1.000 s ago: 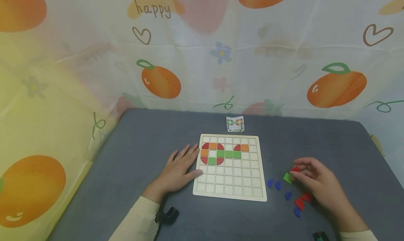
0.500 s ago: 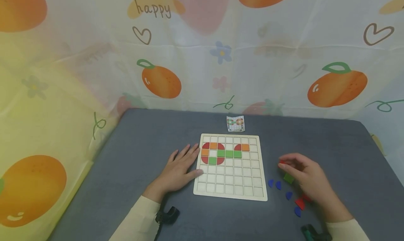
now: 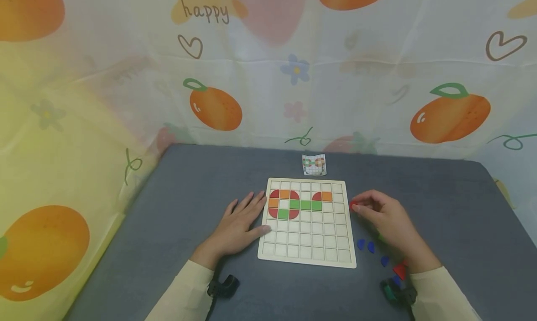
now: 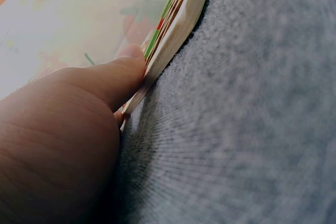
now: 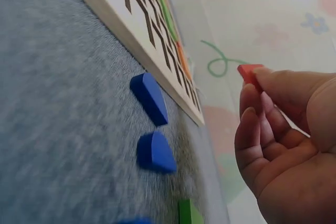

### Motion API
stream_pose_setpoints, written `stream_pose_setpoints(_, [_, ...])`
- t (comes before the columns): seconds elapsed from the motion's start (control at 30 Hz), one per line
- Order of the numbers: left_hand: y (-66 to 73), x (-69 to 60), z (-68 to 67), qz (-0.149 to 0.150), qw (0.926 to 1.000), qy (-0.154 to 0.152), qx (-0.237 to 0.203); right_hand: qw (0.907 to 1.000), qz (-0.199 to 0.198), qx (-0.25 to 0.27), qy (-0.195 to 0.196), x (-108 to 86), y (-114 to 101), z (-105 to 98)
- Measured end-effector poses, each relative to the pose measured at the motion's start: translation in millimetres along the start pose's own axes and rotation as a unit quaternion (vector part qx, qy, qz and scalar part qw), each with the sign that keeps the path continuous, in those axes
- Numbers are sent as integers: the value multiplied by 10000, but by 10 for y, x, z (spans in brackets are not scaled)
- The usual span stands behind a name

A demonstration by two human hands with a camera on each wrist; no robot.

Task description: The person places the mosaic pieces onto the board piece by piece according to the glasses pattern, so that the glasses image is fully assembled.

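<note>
A pale wooden grid board [image 3: 310, 241] lies on the grey table, with red, orange and green pieces set in its upper cells. My left hand [image 3: 239, 227] rests at the board's left edge, fingers spread and the thumb on the rim; the left wrist view shows that thumb [image 4: 118, 77] against the board's side. Just off the board's right edge, my right hand [image 3: 383, 218] pinches a red tile [image 5: 251, 73] between thumb and fingertips. In the right wrist view the tile is held up above the table, partly covered by the thumb.
Blue pieces [image 3: 371, 247] lie right of the board, near a red quarter-round piece [image 3: 400, 271] and a mostly hidden green piece [image 5: 189, 213]. A small printed pattern card [image 3: 314, 165] lies behind the board. A patterned curtain [image 3: 268, 78] hangs at the table's back.
My right hand has moved left and away from me, carrying the red tile from the loose pieces to the board's right edge. The left hand stays in place.
</note>
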State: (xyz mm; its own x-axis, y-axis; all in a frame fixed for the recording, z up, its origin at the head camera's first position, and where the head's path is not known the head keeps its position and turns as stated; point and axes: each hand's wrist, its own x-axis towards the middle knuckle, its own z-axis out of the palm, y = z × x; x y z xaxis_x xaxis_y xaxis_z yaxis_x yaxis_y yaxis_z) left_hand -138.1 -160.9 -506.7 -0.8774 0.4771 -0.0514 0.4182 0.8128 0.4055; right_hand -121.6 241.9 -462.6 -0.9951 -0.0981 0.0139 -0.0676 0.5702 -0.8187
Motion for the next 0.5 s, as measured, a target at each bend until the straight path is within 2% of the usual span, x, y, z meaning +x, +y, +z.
stream_pose_setpoints(0.5, [3, -6, -5, 17, 10000, -2, -16, 9961, 851, 171, -180, 423, -31, 235])
